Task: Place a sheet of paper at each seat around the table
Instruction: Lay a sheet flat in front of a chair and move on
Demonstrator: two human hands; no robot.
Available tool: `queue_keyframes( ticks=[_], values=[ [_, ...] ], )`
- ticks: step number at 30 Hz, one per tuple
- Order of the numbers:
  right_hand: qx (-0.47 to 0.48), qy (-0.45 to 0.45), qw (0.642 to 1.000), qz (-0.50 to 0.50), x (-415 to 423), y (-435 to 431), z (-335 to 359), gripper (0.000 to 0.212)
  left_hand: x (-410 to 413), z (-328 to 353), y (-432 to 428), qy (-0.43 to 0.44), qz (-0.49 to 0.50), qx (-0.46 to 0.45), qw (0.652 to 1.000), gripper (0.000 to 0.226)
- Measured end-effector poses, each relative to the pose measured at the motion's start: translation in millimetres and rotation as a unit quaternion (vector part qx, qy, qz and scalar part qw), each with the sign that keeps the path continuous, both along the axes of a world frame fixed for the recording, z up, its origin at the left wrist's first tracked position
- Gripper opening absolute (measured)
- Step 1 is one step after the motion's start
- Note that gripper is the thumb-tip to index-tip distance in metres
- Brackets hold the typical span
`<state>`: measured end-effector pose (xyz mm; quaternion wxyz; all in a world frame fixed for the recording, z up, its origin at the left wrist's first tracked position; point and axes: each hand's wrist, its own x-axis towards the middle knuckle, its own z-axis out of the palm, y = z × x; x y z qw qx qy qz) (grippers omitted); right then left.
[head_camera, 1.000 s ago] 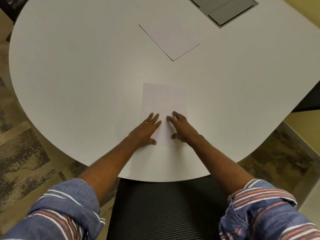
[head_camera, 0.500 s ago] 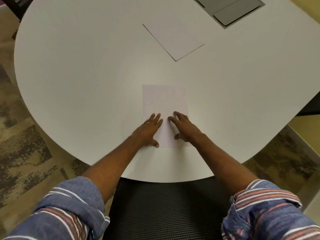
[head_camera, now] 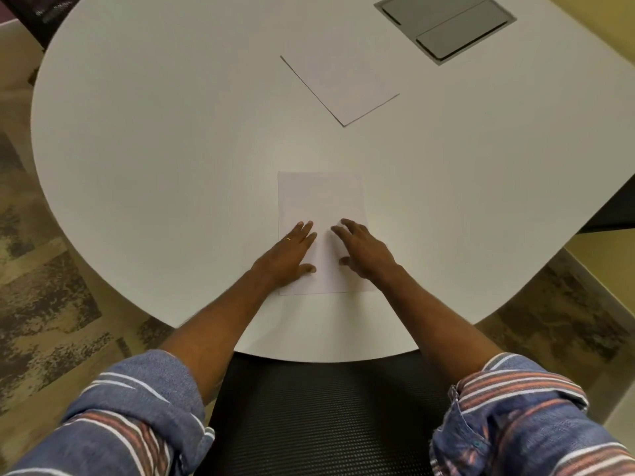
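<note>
A white sheet of paper (head_camera: 321,201) lies flat on the white table (head_camera: 154,166), squared to the near edge in front of a black mesh chair (head_camera: 319,417). My left hand (head_camera: 287,255) rests flat on the sheet's lower left part, fingers straight, a ring on one finger. My right hand (head_camera: 364,250) presses flat on the lower right part, fingers spread. A stack of white paper (head_camera: 343,87) lies farther back on the table, turned at an angle.
A grey cable hatch (head_camera: 446,25) is set into the table at the far right. Patterned carpet (head_camera: 44,304) shows on both sides of the rounded table end. A dark chair part (head_camera: 41,12) shows at the far left.
The sheet has turned slightly under both hands and now lies straight to the table edge. Both hands stay flat on it.
</note>
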<state>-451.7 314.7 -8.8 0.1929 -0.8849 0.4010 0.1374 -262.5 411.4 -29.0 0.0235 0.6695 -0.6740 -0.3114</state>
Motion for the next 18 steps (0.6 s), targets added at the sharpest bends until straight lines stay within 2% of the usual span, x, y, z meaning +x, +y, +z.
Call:
queue_keyframes(
  ticks=[3, 6, 11, 18],
  values=[
    [-0.053, -0.046, 0.997, -0.024, -1.5, -2.2, 7.9, 0.061, -0.4, 4.8, 2.0, -0.027, 0.017, -0.071, 0.997, 0.065],
    [-0.087, -0.064, 0.994, -0.033, -2.0, -6.1, 17.4, 0.053, -0.6, 14.4, 3.5, -0.057, 0.031, -0.113, 0.991, 0.059],
    [-0.105, -0.096, 0.989, -0.044, -5.4, -1.4, 43.4, 0.057, 5.6, 42.9, 7.6, -0.110, 0.064, -0.173, 0.977, 0.058],
    [-0.113, -0.129, 0.982, -0.079, -3.6, 8.3, 102.7, 0.063, 23.2, 103.7, 14.9, -0.138, 0.090, -0.210, 0.964, 0.059]
  ],
)
